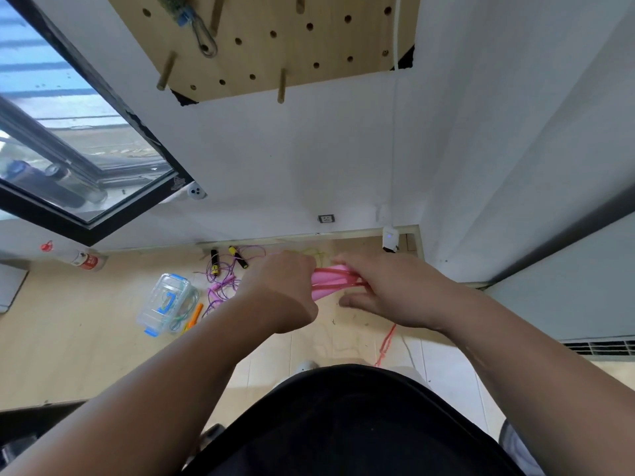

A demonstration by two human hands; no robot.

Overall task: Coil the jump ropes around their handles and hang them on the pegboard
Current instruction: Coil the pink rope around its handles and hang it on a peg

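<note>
My left hand [285, 286] grips the pink handles [324, 281] of a jump rope, held together at chest height. My right hand [388, 290] pinches the red cord [343, 272] that crosses the handles. A loose length of this red cord [386, 343] hangs down toward the floor. On the floor lie a purple rope with black and yellow handles [214, 262], a purple rope with pink handles [214, 297] and an orange-handled rope [194, 317]. The wooden pegboard [275, 46] hangs on the wall above, with several pegs; one peg [281, 85] sticks out at its lower edge.
A clear plastic box with blue clips [166, 304] sits on the floor beside the ropes. A white bottle [84, 260] lies near the wall at left. A window [68, 149] fills the left. A green item with a carabiner [192, 22] hangs on the pegboard.
</note>
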